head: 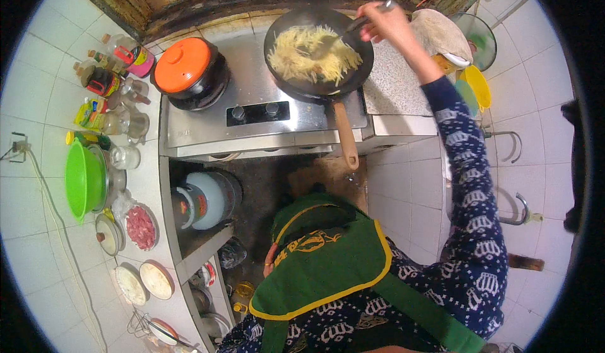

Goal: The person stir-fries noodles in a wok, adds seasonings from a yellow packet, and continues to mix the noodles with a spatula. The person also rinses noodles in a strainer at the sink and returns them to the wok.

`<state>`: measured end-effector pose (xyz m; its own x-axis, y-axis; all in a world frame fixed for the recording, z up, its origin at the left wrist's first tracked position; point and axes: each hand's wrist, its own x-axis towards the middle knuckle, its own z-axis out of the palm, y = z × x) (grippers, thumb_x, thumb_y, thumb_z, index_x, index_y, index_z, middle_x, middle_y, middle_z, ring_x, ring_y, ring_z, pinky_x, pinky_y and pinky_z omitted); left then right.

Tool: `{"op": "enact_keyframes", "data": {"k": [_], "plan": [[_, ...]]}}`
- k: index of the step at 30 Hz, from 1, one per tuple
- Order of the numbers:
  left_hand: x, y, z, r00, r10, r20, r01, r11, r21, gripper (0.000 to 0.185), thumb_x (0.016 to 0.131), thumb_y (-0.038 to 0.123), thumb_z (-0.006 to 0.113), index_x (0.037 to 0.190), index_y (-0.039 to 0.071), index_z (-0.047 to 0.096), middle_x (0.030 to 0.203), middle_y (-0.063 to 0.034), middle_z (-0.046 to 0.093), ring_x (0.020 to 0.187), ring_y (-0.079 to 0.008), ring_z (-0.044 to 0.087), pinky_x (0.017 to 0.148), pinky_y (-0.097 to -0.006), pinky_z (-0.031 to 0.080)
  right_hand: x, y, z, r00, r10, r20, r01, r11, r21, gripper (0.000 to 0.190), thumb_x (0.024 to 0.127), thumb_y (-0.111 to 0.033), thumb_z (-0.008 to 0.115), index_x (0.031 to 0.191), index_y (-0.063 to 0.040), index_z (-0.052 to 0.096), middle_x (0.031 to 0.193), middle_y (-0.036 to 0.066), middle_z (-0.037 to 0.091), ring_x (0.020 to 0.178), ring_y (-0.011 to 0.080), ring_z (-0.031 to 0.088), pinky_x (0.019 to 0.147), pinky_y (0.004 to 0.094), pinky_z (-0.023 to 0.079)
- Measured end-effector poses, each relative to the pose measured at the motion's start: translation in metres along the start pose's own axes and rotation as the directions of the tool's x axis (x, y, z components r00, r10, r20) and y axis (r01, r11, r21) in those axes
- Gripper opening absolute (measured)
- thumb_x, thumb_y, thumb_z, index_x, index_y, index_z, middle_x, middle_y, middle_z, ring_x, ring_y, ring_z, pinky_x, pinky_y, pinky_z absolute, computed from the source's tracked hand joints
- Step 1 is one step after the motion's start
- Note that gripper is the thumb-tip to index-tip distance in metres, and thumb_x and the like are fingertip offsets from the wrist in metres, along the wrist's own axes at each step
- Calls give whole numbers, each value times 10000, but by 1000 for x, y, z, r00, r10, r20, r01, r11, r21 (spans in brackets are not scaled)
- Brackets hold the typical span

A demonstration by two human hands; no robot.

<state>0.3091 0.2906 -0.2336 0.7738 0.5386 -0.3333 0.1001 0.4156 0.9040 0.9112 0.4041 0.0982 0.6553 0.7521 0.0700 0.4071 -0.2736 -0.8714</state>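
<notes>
At the stove's right side, my right hand (380, 24) grips the handle of a spatula (355, 24), its lower end among pale yellow shreds (302, 58) that look like shredded potato. The shreds lie in a dark wok (317, 87), gathered around a gap near the middle. The wok's wooden handle (346, 138) points back towards my body. Only a sliver of my left hand (270, 260) shows, low at the edge of my green apron (326, 277); the apron hides the rest, and what its fingers do is not visible.
A black pot with an orange lid (183, 65) sits on the left of the steel stove (203, 133). Along the left counter stand bottles (134, 58), a green basin (82, 180), a dish of raw meat (141, 228) and plates (156, 281). A gas cylinder (210, 202) stands below.
</notes>
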Motion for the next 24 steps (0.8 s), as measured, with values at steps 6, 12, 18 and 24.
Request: {"op": "enact_keyframes", "data": {"k": [6, 12, 18, 24], "plan": [[-4, -4, 1, 1000, 16, -20, -16, 1000, -12, 506, 950, 301, 370, 1341, -18, 330, 1376, -161, 354, 1266, -246, 345, 1058, -359, 241, 8, -30, -46, 1000, 5, 13, -1, 936, -351, 351, 816, -348, 454, 821, -53, 644, 532, 111, 595, 465, 146, 610, 417, 244, 471], [-1, -3, -2, 1000, 21, 2, -21, 1000, -10, 510, 950, 304, 370, 1340, -20, 329, 1375, -162, 353, 1264, -247, 348, 1057, -360, 243, 12, -9, 11, 997, -53, -48, 54, 998, 19, 319, 857, -305, 435, 853, -47, 623, 578, 92, 614, 500, 126, 613, 438, 221, 461], [-1, -2, -7, 1000, 26, 17, -26, 1000, -5, 513, 949, 308, 371, 1340, -22, 328, 1375, -164, 353, 1262, -249, 350, 1056, -360, 246, 0, 21, 24, 1000, 3, 29, -7, 990, 138, 311, 894, -322, 420, 933, -69, 597, 709, 88, 644, 601, 123, 640, 477, 213, 482], [-5, -3, -9, 999, 32, 9, -32, 999, -4, 517, 948, 312, 371, 1339, -24, 327, 1375, -165, 353, 1261, -250, 352, 1055, -361, 248, 20, -37, -48, 925, -366, 99, 355, 745, -564, 315, 875, -313, 512, 764, -38, 619, 607, 62, 596, 546, 106, 568, 448, 223, 394]]}}
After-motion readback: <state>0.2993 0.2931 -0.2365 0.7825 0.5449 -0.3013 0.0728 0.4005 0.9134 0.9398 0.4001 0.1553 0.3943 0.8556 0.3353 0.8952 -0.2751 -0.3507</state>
